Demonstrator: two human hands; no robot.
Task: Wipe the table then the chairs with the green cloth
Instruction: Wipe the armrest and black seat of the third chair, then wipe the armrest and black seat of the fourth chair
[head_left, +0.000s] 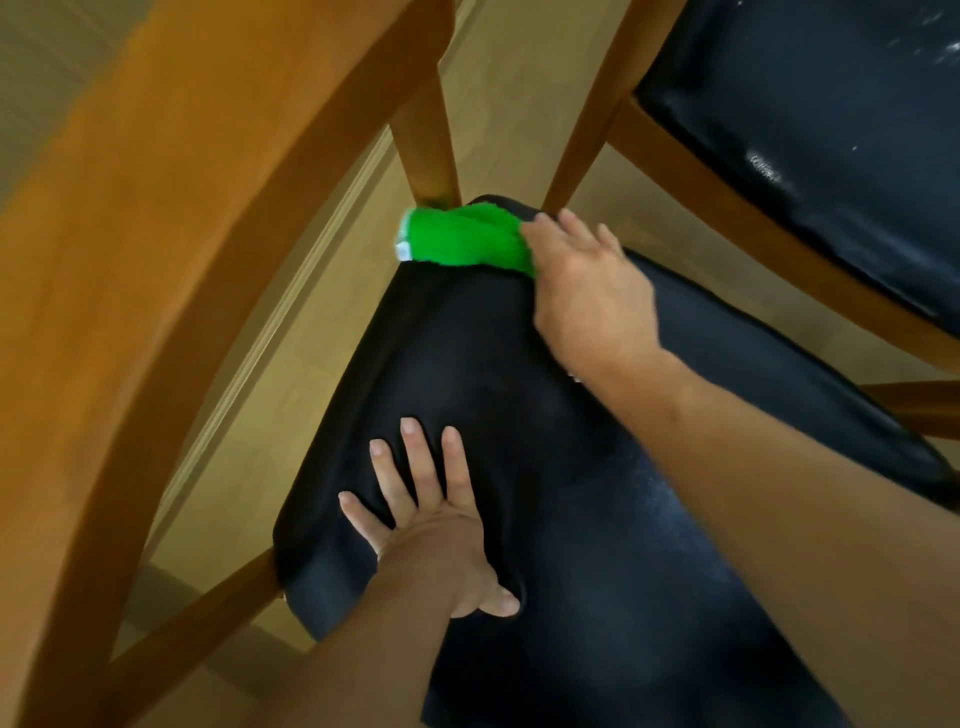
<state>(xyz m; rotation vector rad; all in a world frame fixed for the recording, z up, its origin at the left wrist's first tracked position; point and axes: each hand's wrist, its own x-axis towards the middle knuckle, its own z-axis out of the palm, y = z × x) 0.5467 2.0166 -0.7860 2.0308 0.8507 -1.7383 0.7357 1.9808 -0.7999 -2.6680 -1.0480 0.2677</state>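
Note:
A chair with a black padded seat (545, 395) and a brown wooden frame fills the view. The green cloth (462, 239) lies bunched at the seat's far corner, beside the foot of a wooden back post (426, 130). My right hand (587, 280) presses down on the cloth's right end, fingers spread over it. My left hand (431, 519) rests flat on the near left part of the seat, fingers apart and nothing in it.
The chair's broad curved wooden backrest (156, 234) runs along the left. A second chair with a scuffed black seat (810, 135) and wooden frame stands at the upper right. Beige floor (498, 78) shows between them.

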